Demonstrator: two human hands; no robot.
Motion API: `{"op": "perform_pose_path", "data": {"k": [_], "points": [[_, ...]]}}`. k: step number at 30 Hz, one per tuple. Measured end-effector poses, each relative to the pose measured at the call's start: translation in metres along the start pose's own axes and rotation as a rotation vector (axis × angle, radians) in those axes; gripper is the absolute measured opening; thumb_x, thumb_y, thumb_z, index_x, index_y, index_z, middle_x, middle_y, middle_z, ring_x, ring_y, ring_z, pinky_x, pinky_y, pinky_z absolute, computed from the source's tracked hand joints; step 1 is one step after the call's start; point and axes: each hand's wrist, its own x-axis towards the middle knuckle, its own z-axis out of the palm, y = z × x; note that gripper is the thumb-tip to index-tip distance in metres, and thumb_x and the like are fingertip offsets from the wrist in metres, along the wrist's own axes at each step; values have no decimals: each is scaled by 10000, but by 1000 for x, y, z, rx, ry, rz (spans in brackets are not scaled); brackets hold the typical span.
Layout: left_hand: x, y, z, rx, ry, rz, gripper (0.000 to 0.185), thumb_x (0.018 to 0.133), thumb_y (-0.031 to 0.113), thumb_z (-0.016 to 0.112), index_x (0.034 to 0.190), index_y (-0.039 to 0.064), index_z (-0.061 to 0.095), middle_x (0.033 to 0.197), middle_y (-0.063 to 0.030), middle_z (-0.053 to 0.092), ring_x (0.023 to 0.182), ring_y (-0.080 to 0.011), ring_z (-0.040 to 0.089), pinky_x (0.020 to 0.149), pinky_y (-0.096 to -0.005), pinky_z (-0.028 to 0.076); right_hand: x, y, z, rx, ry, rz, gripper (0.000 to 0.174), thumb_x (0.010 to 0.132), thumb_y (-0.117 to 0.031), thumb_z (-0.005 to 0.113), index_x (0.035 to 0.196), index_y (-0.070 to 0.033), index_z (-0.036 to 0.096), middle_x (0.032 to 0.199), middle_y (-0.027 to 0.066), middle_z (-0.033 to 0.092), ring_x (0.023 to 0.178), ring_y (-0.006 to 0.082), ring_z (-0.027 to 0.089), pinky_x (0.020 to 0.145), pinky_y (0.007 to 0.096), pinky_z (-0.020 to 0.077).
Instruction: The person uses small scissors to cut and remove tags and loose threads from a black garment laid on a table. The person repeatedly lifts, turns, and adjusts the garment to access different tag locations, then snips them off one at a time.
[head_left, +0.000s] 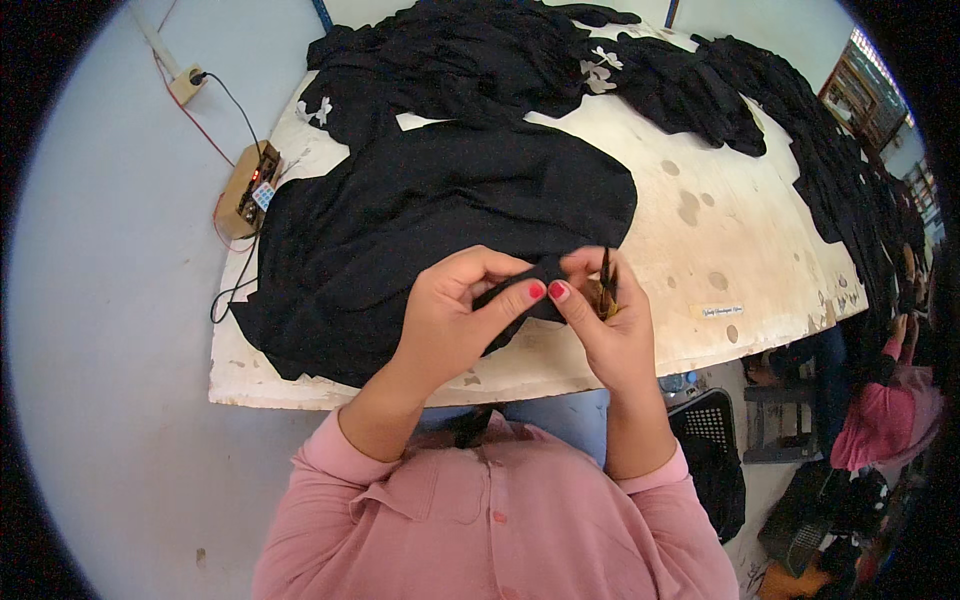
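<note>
A large piece of black cloth lies spread and wrinkled over the pale tabletop in front of me. My left hand grips its near edge between thumb and bent fingers. Right beside it, my right hand pinches the same edge, the two red-nailed thumbs almost touching. A small dark and yellowish tool, perhaps thread snips, is tucked inside my right hand. Its shape is partly hidden by the fingers.
More black garments, some with white flowers, are heaped along the far side. A brown electrical box with cables stands at the left by the wall. At the lower right are a dark crate and another person in pink.
</note>
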Motion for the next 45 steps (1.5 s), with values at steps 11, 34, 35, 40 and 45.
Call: {"op": "perform_pose_path", "data": {"k": [11,34,35,40,45], "points": [[-19,-1,-21,478,167,168,74,763,18,728,828,16,691,741,-58,626,667,-117,577,623,-237,435,22,-24,18,-152,-118,-483,114,824,-9,661,936,11,643,831,68,610,750,170,567,677,250,436],[-27,0,-24,679,457,595,223,649,-48,778,837,17,675,721,-80,606,598,-171,575,523,-257,450,-6,-37,42,-652,-172,-406,311,839,8,677,1149,2,670,907,155,682,725,170,622,625,250,502],[-27,0,-24,685,458,595,223,649,-49,778,836,17,675,721,-80,604,597,-173,574,521,-258,448,-6,-37,43,-683,-167,-428,307,834,8,680,1141,2,673,904,154,681,723,175,621,629,257,500],[-26,-1,-23,666,455,600,226,651,-45,777,840,24,673,715,-76,598,595,-172,571,519,-259,448,-7,-42,44,-821,-142,-544,286,815,5,694,1100,-1,684,888,153,672,725,196,621,642,275,485],[-26,3,-22,598,432,501,185,694,-23,769,835,25,659,740,-78,603,628,-176,581,561,-251,461,1,-29,42,-410,-45,-375,293,764,-13,737,1052,-24,687,843,104,677,707,172,620,643,244,481]]}}
